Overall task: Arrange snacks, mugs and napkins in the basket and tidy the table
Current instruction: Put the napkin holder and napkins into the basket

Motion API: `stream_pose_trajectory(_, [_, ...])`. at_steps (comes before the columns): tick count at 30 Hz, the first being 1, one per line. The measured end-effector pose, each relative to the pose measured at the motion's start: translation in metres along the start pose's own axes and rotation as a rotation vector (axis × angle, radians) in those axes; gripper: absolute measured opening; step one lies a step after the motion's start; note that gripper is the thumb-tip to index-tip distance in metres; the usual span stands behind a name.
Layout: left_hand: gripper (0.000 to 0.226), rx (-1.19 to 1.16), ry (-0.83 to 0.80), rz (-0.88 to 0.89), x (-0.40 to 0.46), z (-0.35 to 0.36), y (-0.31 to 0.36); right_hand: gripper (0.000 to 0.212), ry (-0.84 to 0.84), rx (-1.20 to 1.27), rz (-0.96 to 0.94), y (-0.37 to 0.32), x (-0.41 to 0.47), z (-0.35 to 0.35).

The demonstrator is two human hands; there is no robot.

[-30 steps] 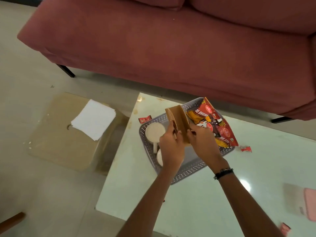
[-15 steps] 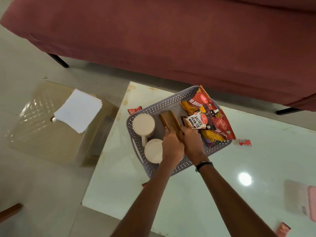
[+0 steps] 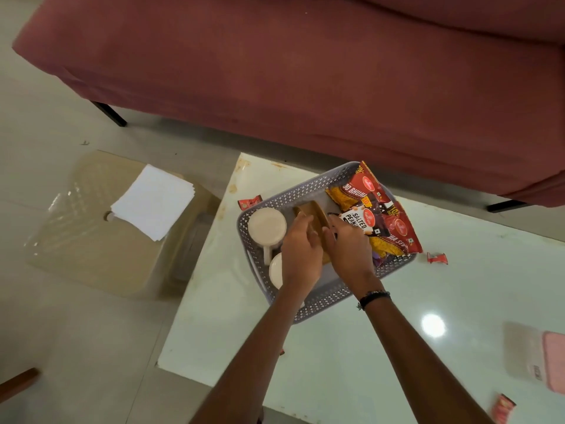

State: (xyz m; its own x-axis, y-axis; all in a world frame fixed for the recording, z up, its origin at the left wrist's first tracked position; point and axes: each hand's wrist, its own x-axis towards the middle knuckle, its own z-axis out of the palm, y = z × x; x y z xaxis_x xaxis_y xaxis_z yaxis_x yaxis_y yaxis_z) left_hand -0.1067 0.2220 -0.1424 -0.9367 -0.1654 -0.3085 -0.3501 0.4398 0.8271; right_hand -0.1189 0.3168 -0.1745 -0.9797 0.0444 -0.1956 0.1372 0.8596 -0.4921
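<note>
A grey perforated basket (image 3: 293, 192) sits on the pale glass table (image 3: 397, 347). Inside it, a white mug (image 3: 266, 228) stands at the left, with a second white mug (image 3: 275, 270) partly hidden under my left wrist. Red and yellow snack packets (image 3: 379, 215) fill the right side. Between them a stack of brown napkins (image 3: 312, 213) stands on edge. My left hand (image 3: 301, 249) holds the stack from the left and my right hand (image 3: 348, 244) from the right, fingers lying along it.
Small red wrappers lie on the table: one (image 3: 250, 202) left of the basket, one (image 3: 436, 257) to its right, one (image 3: 503, 407) at the near right. A beige stool (image 3: 91, 255) with white papers (image 3: 153, 206) stands left. A maroon sofa (image 3: 305, 71) lies behind; a pink object (image 3: 553, 362) is at the right edge.
Both hands have lowered the brown napkin stack from above the basket down into it, between the mugs and the snack packets. The view has shifted slightly.
</note>
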Motion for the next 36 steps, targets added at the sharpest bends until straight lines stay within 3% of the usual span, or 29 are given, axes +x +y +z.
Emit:
stream_pose_trajectory(6, [0.031, -0.022, 0.192, -0.019, 0.019, -0.070, -0.015, 0.028, 0.051, 0.049, -0.149, -0.079, 0.007, 0.004])
stream_pose_trajectory(15, [0.026, -0.101, 0.455, -0.179, 0.063, -0.195, -0.100, 0.040, -0.105, 0.202, -0.189, -0.200, 0.047, 0.081])
stream_pose_trajectory(18, [0.027, -0.227, 0.520, -0.374, 0.083, -0.222, -0.128, 0.042, -0.155, 0.160, -0.235, -0.235, 0.071, 0.107])
stream_pose_trajectory(20, [0.039, -0.335, 0.530, -0.515, 0.097, -0.232, -0.146, 0.046, -0.200, 0.128, -0.272, -0.253, 0.088, 0.126])
stream_pose_trajectory(24, [0.046, -0.369, 0.555, -0.713, 0.114, -0.245, -0.161, 0.052, -0.268, 0.040, -0.265, -0.273, 0.115, 0.157])
stream_pose_trajectory(29, [0.052, -0.409, 0.554, -0.817, 0.131, -0.248, -0.177, 0.055, -0.342, -0.053, -0.211, -0.271, 0.127, 0.184])
stream_pose_trajectory(33, [0.051, -0.455, 0.566, -0.820, 0.136, -0.247, -0.179, 0.053, -0.238, -0.141, -0.225, -0.266, 0.122, 0.190])
stream_pose_trajectory(36, [0.049, -0.429, 0.572, -0.782, 0.135, -0.243, -0.181, 0.050, -0.194, -0.065, -0.183, -0.266, 0.116, 0.191])
